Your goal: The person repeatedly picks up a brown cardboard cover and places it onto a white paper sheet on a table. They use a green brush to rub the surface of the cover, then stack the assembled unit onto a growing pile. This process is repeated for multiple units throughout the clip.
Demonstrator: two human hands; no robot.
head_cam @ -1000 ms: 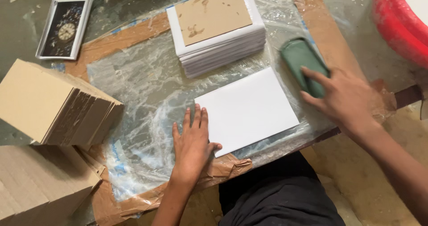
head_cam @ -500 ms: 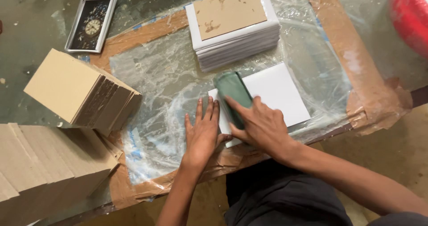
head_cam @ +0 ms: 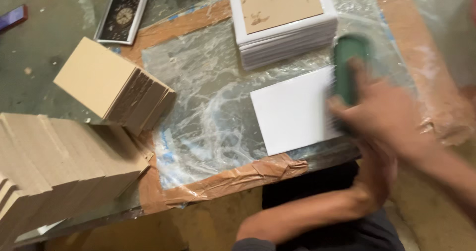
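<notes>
Right hand (head_cam: 391, 117) has its grip closed on green block (head_cam: 349, 70) over white sheet (head_cam: 295, 110); left hand (head_cam: 379, 174) grip is hidden, cannot tell.

Right hand (head_cam: 391, 117) motion-blurred; fingers (head_cam: 347, 107) cover the lower end of the green oblong pad (head_cam: 349, 65); grip indistinct.

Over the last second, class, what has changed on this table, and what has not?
The right hand swept the green block left across the white sheet, then back to its right edge. The left hand slid off the sheet. The white stack and brown boards stayed put.
</notes>
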